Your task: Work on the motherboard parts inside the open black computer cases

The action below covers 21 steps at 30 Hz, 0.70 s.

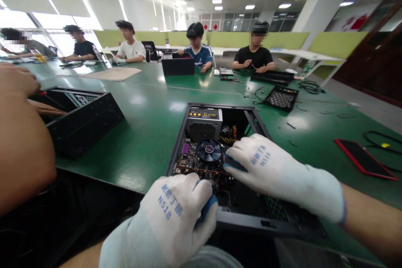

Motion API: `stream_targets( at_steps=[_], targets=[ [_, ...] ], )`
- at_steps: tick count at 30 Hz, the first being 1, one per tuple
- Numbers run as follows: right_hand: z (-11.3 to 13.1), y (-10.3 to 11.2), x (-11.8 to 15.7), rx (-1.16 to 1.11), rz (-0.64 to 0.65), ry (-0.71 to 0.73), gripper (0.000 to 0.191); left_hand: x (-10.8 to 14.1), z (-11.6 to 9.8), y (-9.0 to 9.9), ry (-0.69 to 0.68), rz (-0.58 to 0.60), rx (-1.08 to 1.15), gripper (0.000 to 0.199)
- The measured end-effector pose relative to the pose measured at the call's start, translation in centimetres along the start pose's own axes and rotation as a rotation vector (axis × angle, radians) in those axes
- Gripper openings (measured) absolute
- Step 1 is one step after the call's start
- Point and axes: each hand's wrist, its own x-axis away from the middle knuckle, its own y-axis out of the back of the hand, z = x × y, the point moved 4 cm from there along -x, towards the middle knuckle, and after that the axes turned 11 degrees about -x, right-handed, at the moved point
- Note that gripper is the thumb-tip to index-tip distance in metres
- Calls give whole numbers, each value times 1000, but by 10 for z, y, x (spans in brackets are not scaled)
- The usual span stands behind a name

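Observation:
An open black computer case (241,222) lies on the green table in front of me. Inside are a motherboard (188,160), a CPU cooler fan (209,150) and a grey power supply (203,122) at the far end. My left hand (176,217), in a white glove with blue fingertips, rests curled on the case's near edge. My right hand (273,167), gloved the same way, lies flat inside the case with its fingertips just right of the fan; whether it grips anything is hidden.
A neighbour's bare arm (21,142) fills the left edge, with another hand at a second black case (84,119). A red phone (364,159) and a cable lie at right. Several people sit working across the green table (150,117), with cases and a keyboard-like tray (280,98).

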Motion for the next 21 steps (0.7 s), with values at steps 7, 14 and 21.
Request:
stream_targets(
  at_steps=[7,14,21],
  targets=[
    [2,-38,-65,192,423,74,26,2,0,-1,-6,-36,-25,15],
    [10,-46,-72,192,492,175,22,1,1,-2,8,-55,-12,15],
    [-17,-23,-47,132,384,54,15,2,0,-2,-4,-75,-20,13]
  ],
)
